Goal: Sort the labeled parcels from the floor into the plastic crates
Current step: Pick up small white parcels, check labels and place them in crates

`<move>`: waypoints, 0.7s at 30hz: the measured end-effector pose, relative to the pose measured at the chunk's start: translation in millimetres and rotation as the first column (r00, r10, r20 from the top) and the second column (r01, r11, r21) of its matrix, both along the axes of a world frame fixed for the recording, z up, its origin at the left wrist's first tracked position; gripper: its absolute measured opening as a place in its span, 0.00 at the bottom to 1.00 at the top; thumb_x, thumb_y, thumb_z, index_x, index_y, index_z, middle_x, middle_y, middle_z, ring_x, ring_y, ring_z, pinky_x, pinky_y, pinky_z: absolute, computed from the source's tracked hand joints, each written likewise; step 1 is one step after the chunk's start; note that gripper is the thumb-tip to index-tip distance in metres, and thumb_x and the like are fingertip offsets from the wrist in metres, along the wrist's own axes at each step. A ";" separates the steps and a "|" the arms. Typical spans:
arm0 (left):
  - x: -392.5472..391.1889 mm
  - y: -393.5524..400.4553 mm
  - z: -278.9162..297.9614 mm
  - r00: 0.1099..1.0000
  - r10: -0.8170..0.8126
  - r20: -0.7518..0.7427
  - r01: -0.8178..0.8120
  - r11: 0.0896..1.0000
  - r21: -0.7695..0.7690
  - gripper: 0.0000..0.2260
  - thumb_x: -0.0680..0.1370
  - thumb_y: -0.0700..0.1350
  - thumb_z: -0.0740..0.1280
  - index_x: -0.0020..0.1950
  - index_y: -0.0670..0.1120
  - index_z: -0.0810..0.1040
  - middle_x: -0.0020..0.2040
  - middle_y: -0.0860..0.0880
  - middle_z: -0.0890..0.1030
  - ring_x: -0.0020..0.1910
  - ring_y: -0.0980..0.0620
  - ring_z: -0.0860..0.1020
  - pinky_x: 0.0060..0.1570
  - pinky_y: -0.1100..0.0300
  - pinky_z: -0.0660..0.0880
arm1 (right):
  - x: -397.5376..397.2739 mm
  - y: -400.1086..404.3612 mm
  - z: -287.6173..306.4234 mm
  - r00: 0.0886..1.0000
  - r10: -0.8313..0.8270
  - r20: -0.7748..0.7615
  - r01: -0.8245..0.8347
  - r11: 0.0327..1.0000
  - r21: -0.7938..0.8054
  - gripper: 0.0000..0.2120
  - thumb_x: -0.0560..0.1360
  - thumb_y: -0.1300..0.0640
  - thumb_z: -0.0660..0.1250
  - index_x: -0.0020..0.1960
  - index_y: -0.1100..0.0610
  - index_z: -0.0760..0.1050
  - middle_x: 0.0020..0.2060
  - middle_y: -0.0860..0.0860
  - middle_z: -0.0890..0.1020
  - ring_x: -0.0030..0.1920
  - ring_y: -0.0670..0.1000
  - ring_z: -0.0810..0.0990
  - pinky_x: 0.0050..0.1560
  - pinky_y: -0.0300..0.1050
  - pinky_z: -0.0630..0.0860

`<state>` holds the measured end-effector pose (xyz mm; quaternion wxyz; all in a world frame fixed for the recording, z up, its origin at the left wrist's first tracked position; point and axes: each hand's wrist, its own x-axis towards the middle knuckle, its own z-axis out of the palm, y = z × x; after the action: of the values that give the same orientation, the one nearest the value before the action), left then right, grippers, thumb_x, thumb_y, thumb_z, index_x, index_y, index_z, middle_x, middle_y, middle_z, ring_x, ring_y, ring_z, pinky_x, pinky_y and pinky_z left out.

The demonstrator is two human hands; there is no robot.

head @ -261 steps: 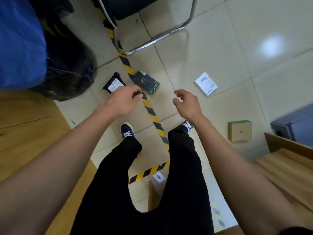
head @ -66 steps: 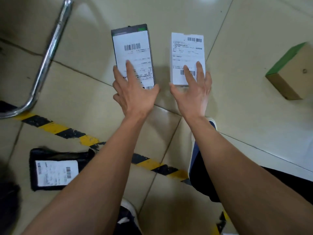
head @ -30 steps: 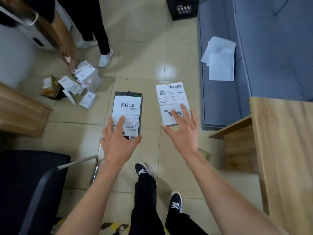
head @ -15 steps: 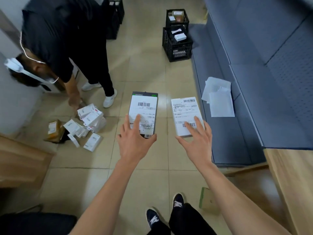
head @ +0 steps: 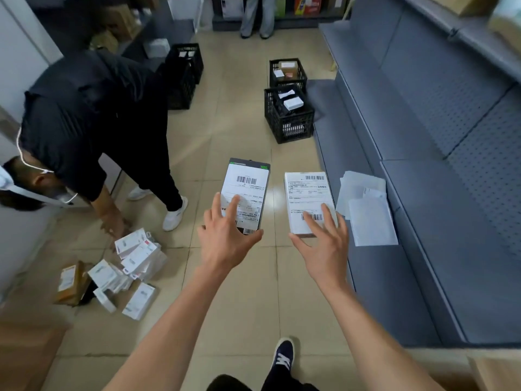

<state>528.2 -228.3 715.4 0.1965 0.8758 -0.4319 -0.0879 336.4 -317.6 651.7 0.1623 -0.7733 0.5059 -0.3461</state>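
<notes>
My left hand holds a flat dark parcel with a white barcode label, face up at chest height. My right hand holds a flat white labeled parcel beside it. Ahead on the floor stand two black plastic crates: a near one holding white and dark parcels, and a farther one with a brown box. Two more black crates stand at the left, by the shelving.
A person in black bends at the left over a heap of white parcels on the tile floor. A long grey bench runs along the right, with white envelopes on it. Another person's legs stand far ahead.
I picked both parcels up off the floor, turned and stood. Over the last second the view has risen and moved forward, bringing the crates into sight, with both parcels still held.
</notes>
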 end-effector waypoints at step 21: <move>202.0 -308.0 -6.6 0.999 -0.031 0.021 0.031 0.999 -0.021 0.44 0.69 0.69 0.72 0.80 0.60 0.58 0.83 0.47 0.50 0.73 0.43 0.63 0.65 0.43 0.67 | 192.5 -309.0 15.8 1.000 -0.003 -0.009 0.002 0.996 -0.087 0.24 0.67 0.46 0.81 0.61 0.51 0.84 0.72 0.55 0.75 0.72 0.64 0.69 0.68 0.63 0.70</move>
<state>730.2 -536.3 708.8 0.2003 0.8678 -0.4482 -0.0774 528.9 -626.6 667.5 0.1257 -0.7805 0.4922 -0.3643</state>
